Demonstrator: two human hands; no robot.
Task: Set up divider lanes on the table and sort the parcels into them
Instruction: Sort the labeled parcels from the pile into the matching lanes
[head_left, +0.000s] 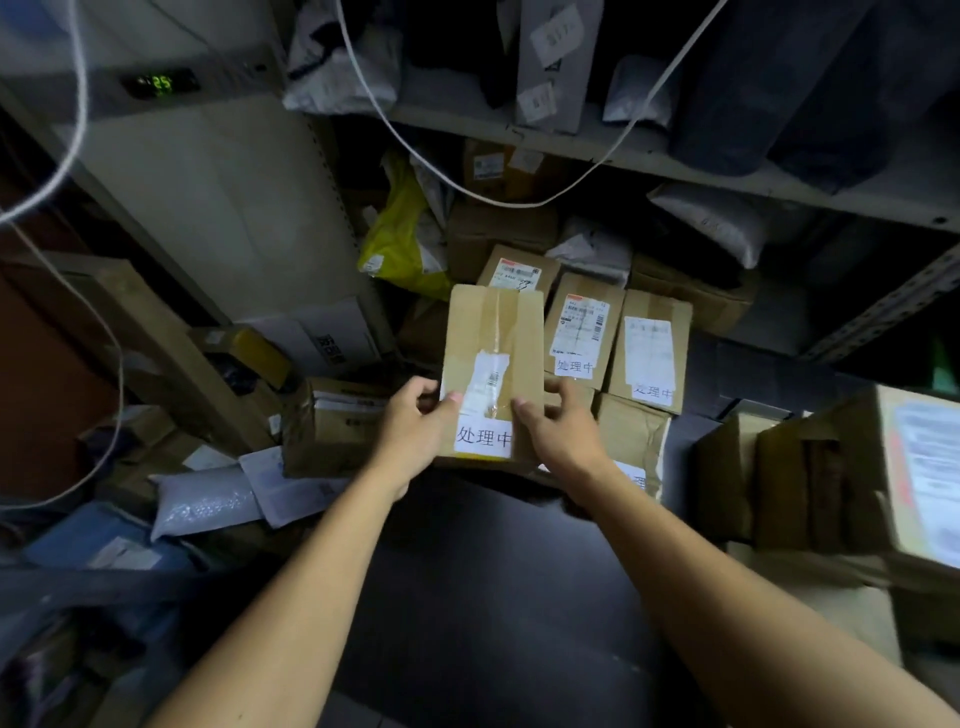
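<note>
A brown cardboard parcel (493, 338) with clear tape, a barcode label and a white slip with printed characters is held up in the middle of the view. My left hand (415, 426) grips its lower left edge, thumb on the front face. My right hand (558, 426) grips its lower right edge, thumb on the face as well. Behind it, two similar labelled parcels (584, 327) (652, 353) stand side by side against a pile of boxes. No dividers are in view.
A metal shelf (675, 161) above holds grey mailer bags. A yellow bag (400, 234) lies behind the pile. Large boxes (883, 467) stand at right, a box (332, 426) and white padded mailers (208, 504) at left. White cables hang overhead. Dark floor (493, 597) lies below my arms.
</note>
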